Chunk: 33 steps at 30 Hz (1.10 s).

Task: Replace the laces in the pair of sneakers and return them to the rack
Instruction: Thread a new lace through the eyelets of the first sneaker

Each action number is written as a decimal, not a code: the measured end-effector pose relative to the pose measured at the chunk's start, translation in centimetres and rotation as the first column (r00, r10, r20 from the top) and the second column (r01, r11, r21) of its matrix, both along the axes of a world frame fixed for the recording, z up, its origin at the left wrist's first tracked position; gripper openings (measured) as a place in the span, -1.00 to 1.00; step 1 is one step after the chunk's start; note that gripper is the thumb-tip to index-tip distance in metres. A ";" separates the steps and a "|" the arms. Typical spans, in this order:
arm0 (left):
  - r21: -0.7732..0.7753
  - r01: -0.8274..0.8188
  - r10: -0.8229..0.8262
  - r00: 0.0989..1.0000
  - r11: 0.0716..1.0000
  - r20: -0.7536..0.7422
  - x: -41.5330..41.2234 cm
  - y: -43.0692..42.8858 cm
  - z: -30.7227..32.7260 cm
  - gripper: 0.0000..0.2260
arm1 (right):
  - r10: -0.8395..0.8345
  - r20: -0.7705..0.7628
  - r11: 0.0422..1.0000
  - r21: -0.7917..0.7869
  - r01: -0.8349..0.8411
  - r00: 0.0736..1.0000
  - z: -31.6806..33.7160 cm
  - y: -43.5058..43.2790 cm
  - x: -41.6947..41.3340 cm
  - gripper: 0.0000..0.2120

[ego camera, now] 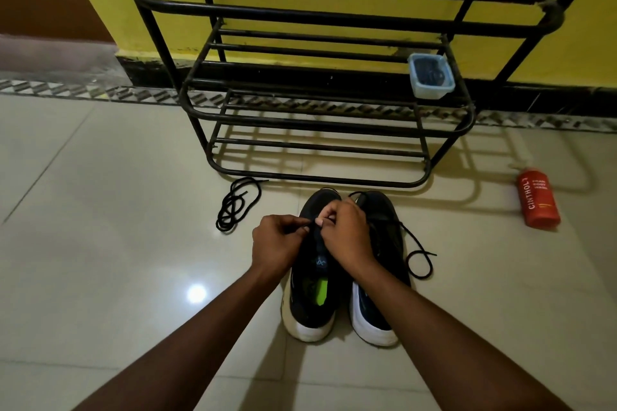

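We are pinching a thin black lace (309,226) in both left hand (277,240) and right hand (347,233) at one black white-soled sneaker (307,314); lacing seems unfinished, racking pending.

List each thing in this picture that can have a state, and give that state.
left sneaker: on floor, hands working over it
right sneaker: on floor, lace untied and trailing
held lace: pinched between both hands
loose lace: coiled on floor
left hand: pinches held lace
right hand: pinches held lace
rack: upright against wall
container: on rack shelf, lid unclear
bottle: lying on floor
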<state>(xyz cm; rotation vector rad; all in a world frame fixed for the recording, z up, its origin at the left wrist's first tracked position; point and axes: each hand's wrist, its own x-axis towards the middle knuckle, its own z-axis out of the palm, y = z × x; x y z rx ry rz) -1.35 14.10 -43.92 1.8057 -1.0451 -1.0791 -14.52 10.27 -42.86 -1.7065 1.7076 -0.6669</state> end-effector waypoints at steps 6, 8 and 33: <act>0.038 -0.026 0.028 0.999 0.999 -0.042 0.1 -0.1 0.1 -0.87 | -0.111 0.125 0.994 0.031 0.107 0.986 -0.6 0.4 0.4 -0.91; 0.039 -0.026 0.028 0.998 0.999 -0.063 0.1 -0.1 0.1 -0.87 | -0.077 0.084 0.997 -0.004 0.078 0.994 -0.5 0.7 0.4 -0.88; -0.032 0.054 -0.051 0.995 0.998 0.080 0.2 -0.1 -0.1 -0.86 | 0.126 -0.142 0.992 0.051 -0.119 0.982 0.7 -0.5 0.0 -0.87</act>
